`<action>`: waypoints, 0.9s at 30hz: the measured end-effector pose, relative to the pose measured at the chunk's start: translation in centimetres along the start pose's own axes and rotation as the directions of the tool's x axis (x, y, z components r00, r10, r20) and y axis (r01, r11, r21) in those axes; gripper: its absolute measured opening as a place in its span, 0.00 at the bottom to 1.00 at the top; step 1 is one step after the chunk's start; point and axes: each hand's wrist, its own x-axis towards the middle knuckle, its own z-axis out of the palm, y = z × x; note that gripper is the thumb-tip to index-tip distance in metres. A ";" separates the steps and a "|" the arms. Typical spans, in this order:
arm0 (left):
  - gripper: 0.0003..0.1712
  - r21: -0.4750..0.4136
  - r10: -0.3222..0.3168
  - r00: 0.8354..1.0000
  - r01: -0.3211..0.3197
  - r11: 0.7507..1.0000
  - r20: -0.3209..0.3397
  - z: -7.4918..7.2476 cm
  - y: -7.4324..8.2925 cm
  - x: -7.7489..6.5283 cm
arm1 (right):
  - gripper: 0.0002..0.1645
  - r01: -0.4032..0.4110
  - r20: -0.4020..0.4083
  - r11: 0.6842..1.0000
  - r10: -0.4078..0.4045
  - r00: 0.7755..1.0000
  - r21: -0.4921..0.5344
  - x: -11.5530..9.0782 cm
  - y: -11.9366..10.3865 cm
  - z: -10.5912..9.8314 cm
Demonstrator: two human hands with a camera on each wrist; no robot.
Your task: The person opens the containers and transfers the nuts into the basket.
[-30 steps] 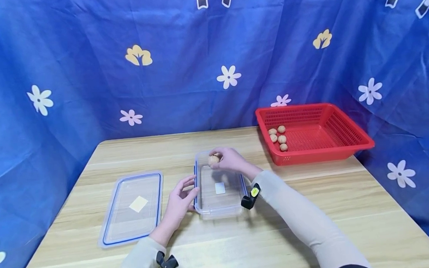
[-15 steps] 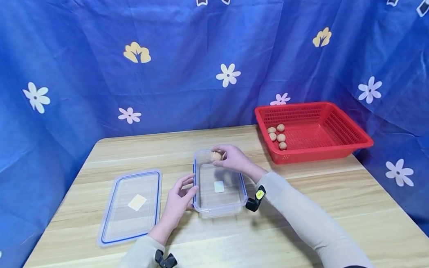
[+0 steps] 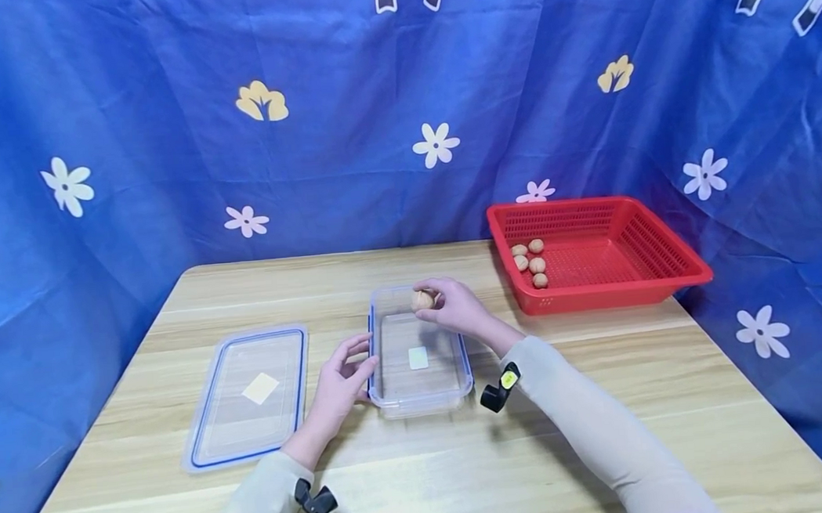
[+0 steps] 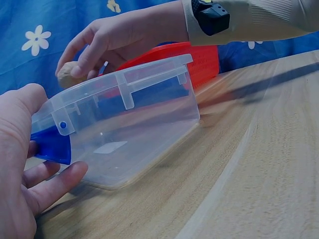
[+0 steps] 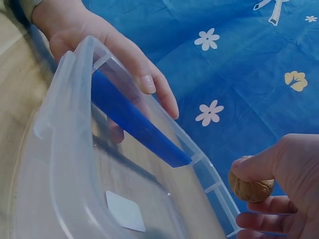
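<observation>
My right hand pinches a walnut between thumb and fingers, above the far end of a clear plastic box. In the right wrist view, the brown, ridged walnut is beside the box's rim, under the thumb. The lidless box has blue side flaps and a pale square on its bottom. My left hand rests against its left side with loosely bent fingers. Close to the blue flap, its fingers show in the left wrist view. Several walnuts lie in a red basket.
Left of the box, a clear lid with a blue seal and a pale square lies flat on the wooden table. The red basket stands at the back right. A blue patterned curtain hangs behind the table.
My right hand has shifted slightly to the right with the walnut still pinched. The left hand stays at the box's side. The box and the basket have not moved on the table.
</observation>
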 end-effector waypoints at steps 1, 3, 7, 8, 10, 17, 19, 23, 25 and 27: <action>0.28 0.001 -0.002 1.000 0.002 1.000 0.000 0.0 0.0 0.0 | 0.27 0.003 -0.005 1.000 -0.003 1.000 0.004 -0.1 0.0 -0.1; 0.28 0.006 -0.005 1.000 0.005 1.000 -0.001 0.0 0.0 0.0 | 0.28 0.004 -0.019 1.000 -0.003 1.000 0.022 -0.2 0.0 -0.4; 0.28 0.003 -0.006 1.000 0.006 1.000 -0.002 0.0 0.0 -0.1 | 0.26 0.001 -0.055 0.999 0.001 0.999 0.042 -0.4 -0.1 -1.0; 0.28 0.000 -0.005 1.000 0.005 1.000 -0.002 0.0 0.0 -0.1 | 0.26 0.003 -0.063 0.999 0.000 0.998 0.042 -0.5 -0.1 -1.1; 0.28 -0.003 -0.005 1.000 0.005 1.000 0.001 0.0 0.0 -0.1 | 0.26 0.007 -0.078 0.999 -0.004 0.997 0.032 -0.5 -0.1 -1.5; 0.28 0.002 -0.008 1.000 0.008 1.000 -0.001 -0.1 0.2 -0.1 | 0.26 0.015 -0.110 1.000 -0.014 0.994 0.010 -0.7 -0.1 -2.8; 0.28 0.003 -0.011 1.000 0.011 1.000 -0.001 -0.1 0.2 -0.1 | 0.26 0.014 -0.116 1.000 -0.013 0.993 0.008 -0.7 -0.2 -3.2; 0.27 0.005 -0.015 1.000 0.015 1.000 0.002 -0.2 0.1 -0.1 | 0.26 0.012 -0.129 1.000 -0.011 0.992 0.005 -0.9 -0.1 -4.0; 0.28 0.008 -0.013 1.000 0.013 1.000 0.004 -0.1 0.1 -0.1 | 0.25 0.005 -0.140 1.000 -0.005 0.990 0.004 -1.0 0.0 -4.4; 0.28 0.007 -0.008 1.000 0.008 1.000 0.007 -0.1 0.1 0.0 | 0.25 -0.001 -0.156 1.000 0.002 0.988 0.005 -1.2 0.1 -4.8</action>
